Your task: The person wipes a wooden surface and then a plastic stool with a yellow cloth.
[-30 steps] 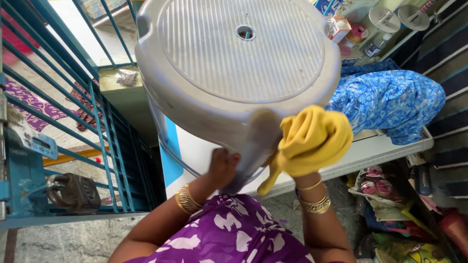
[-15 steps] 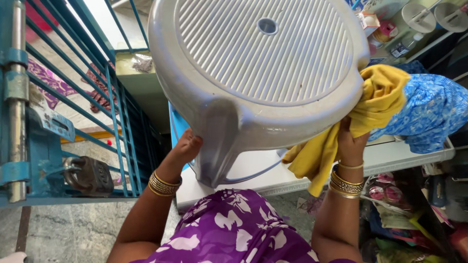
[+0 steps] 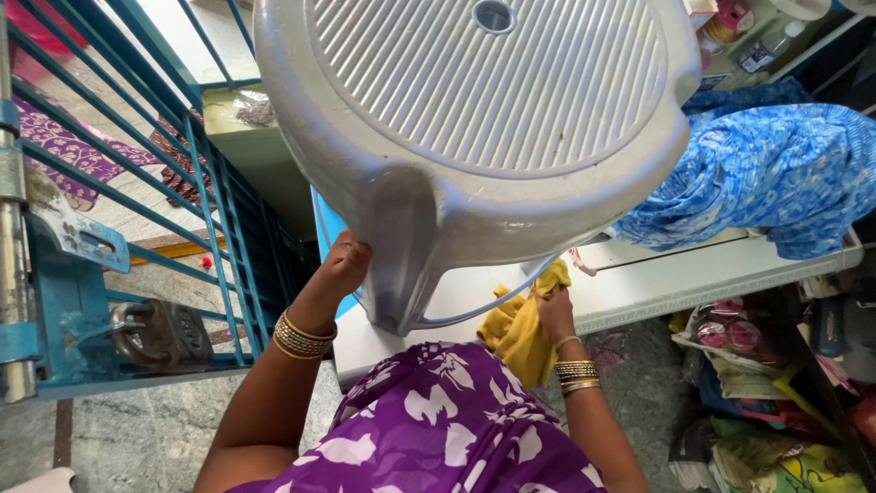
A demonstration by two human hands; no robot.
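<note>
A grey plastic stool (image 3: 474, 119) is held up and tilted toward the head camera, its round ribbed seat with a small centre hole filling the upper middle of the view and one leg pointing down toward the person's purple and white patterned garment (image 3: 438, 429). The left hand (image 3: 345, 263) grips the stool at the left side of that leg, just under the seat rim; the fingers are curled round the plastic and mostly hidden behind it, so the hand is closed on the stool rather than spread. Gold bangles (image 3: 301, 336) sit on the left wrist. The right hand (image 3: 553, 306) is below the seat, to the right of the leg, fingers drawn together and clutching a bunched yellow cloth (image 3: 520, 330), which hangs down from the grip. Whether the cloth touches the stool's underside cannot be told. Bangles also circle the right wrist. A white appliance top (image 3: 657, 274) lies beneath the stool, with a blue printed fabric (image 3: 757, 178) heaped on its right part. To the left stands a teal metal grille gate (image 3: 137, 210) with a dark padlock (image 3: 160, 333) hanging on its lower rail.
</note>
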